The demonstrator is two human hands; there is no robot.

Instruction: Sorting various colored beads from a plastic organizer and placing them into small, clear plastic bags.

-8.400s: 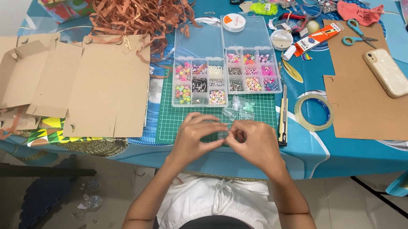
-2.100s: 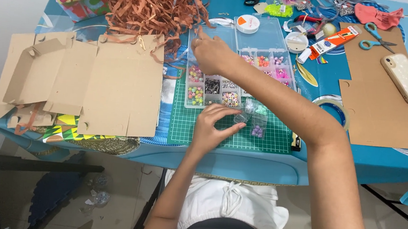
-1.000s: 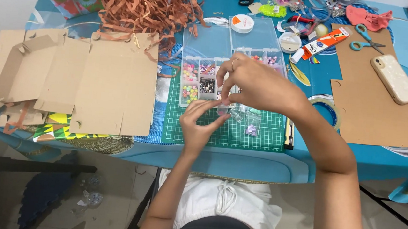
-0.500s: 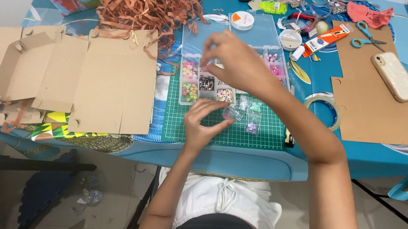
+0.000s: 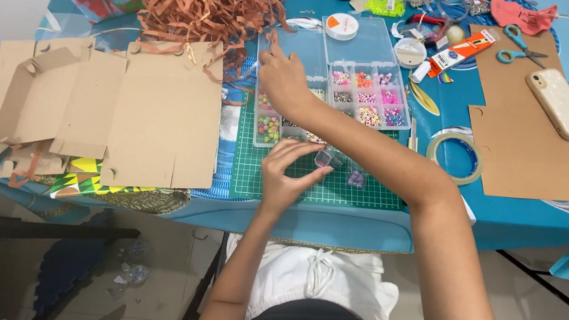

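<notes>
Pinching a small clear bag (image 5: 326, 158), left hand (image 5: 288, 174); right hand (image 5: 284, 79) fingering bead box (image 5: 331, 82)

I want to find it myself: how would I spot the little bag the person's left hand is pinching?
Start at the green cutting mat near the table's front edge. Just below the clear bead organiser, the left hand pinches a small clear bag. The loose bag beside it holds purple beads.

A table (image 5: 536, 227) draped in blue cloth fills the far half; pale floor tiles (image 5: 154, 271) near; white wall (image 5: 5, 16) far left
</notes>
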